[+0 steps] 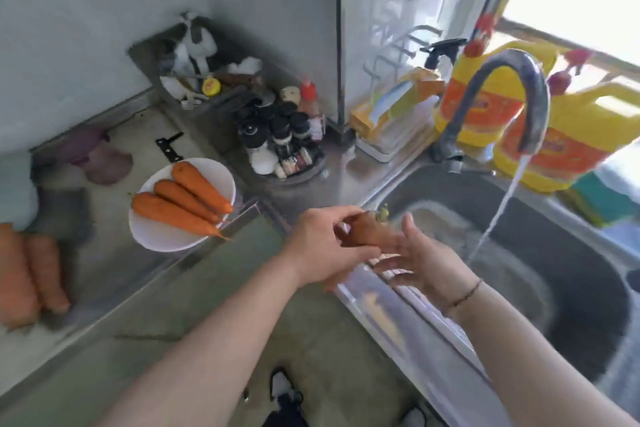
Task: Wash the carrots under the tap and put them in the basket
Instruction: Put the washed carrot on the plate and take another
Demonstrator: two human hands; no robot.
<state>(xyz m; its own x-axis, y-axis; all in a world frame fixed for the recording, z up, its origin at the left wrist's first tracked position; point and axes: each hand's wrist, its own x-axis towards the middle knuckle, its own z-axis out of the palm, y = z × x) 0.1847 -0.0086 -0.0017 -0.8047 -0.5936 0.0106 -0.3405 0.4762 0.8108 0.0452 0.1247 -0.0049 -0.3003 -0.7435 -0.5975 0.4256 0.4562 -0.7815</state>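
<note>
Your left hand (320, 246) pinched a carrot (372, 230) at its thick end, fingers curled over it, while your right hand (420, 258) lay spread beneath the tapered end, palm up — supporting more than gripping. The carrot hung at the near rim of the sink (450, 184), short of the stream from the tap (509, 90). It looked stiff and light, likely slick once wet — better held around the thick end. Three more carrots (183, 204) lay on a white plate (156, 239) on the counter to the left. I saw no basket.
</note>
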